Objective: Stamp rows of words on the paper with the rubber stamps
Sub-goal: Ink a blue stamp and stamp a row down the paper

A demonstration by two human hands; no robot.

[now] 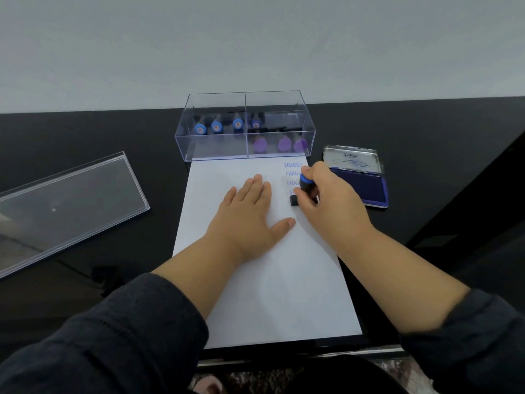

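On the black table (85,132), the white paper sheet (272,294) is pinned flat by the open left hand (250,211) so it cannot shift, while the blue-capped black rubber stamp (304,189) is held in the right hand (329,200)'s closed grip below the blue FRAGILE prints (292,165).

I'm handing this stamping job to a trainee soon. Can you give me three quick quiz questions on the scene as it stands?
1. True or false: the left hand lies flat on the paper.
2. What does the right hand hold? A) the ink pad lid B) a rubber stamp C) a pen
3. Fill in: the word stamped in a column at the paper's top right is ______.

Key:
1. True; its fingers are straight, palm down on the sheet.
2. B; its grip is on the rubber stamp, blue-topped, its base on the paper beside the open ink pad.
3. FRAGILE.
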